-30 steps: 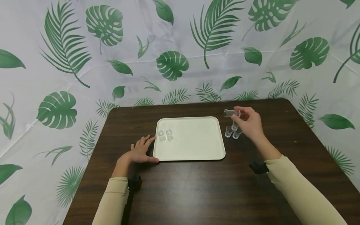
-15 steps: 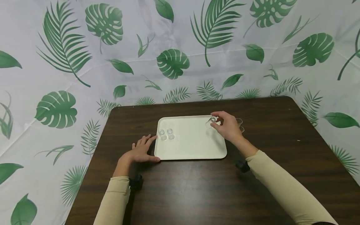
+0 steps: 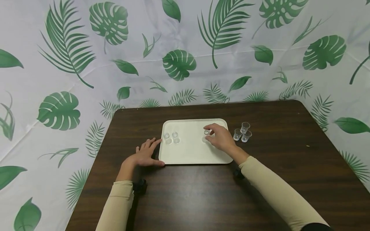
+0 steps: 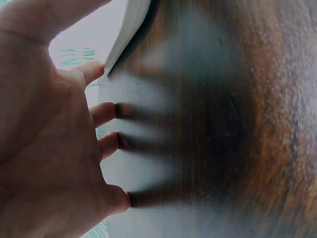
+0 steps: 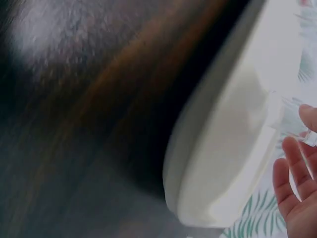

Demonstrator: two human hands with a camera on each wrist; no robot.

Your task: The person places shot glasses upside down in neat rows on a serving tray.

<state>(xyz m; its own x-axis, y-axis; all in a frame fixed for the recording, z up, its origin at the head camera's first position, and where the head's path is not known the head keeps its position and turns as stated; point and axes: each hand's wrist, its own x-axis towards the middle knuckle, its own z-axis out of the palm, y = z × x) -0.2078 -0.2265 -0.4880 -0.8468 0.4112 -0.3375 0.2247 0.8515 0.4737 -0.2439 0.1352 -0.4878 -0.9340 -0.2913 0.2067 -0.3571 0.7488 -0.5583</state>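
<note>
My right hand (image 3: 221,138) pinches a clear shot glass (image 3: 206,139) by its base, mouth down, over the right half of the cream tray (image 3: 190,157). Whether its rim touches the tray I cannot tell. In the right wrist view the glass (image 5: 298,138) shows partly between thumb and fingers. Two more clear shot glasses (image 3: 167,139) stand mouth down near the tray's left edge. With fingers spread, my left hand (image 3: 144,156) rests on the table, thumb and index fingertip at that edge. In the left wrist view, its fingertips (image 4: 111,144) touch the tabletop.
Three clear shot glasses (image 3: 245,126) stand upright close together on the dark wood table (image 3: 185,195), right of the tray. Behind the table hangs a white cloth (image 3: 150,70) with green leaf prints.
My right hand has carried the shot glass left from beside the upright glasses to over the tray, turning it from sideways to mouth down and lowering it. My left hand stays put.
</note>
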